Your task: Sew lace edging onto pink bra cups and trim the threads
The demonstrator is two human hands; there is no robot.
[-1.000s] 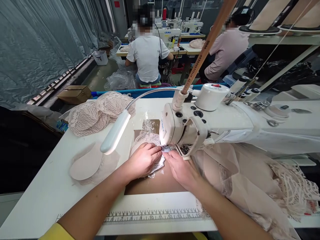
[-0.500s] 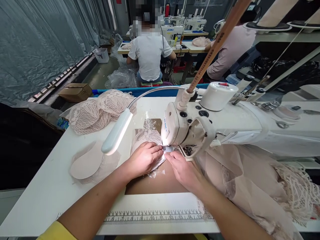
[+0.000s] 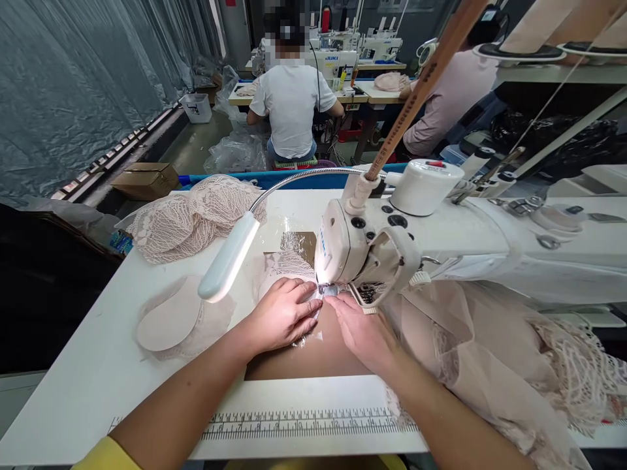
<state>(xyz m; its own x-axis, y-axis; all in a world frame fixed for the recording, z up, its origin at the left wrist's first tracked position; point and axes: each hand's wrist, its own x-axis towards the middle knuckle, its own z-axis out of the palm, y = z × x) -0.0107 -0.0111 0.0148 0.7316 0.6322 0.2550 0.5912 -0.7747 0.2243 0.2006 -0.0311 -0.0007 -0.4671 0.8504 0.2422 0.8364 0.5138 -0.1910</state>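
My left hand (image 3: 284, 315) lies flat on a pale lace piece (image 3: 287, 267), fingers stretched toward the presser foot (image 3: 327, 289) of the white sewing machine (image 3: 372, 245). My right hand (image 3: 361, 331) rests just right of the foot, fingers flat and together, fingertips pressing the fabric edge at the needle. The lace runs under the foot and out behind it. Both hands press the cloth down on the brown plate (image 3: 313, 356).
A gooseneck lamp (image 3: 228, 258) hangs over the left of the table. Padded cups (image 3: 171, 323) and a lace heap (image 3: 193, 219) lie left; more lace fabric (image 3: 494, 365) piles right. A ruler strip (image 3: 304, 424) lines the front edge. Two people sit at machines behind.
The lace piece has fed a little further back under the foot, and less of it shows below my left hand. Both hands stay nearly in place.
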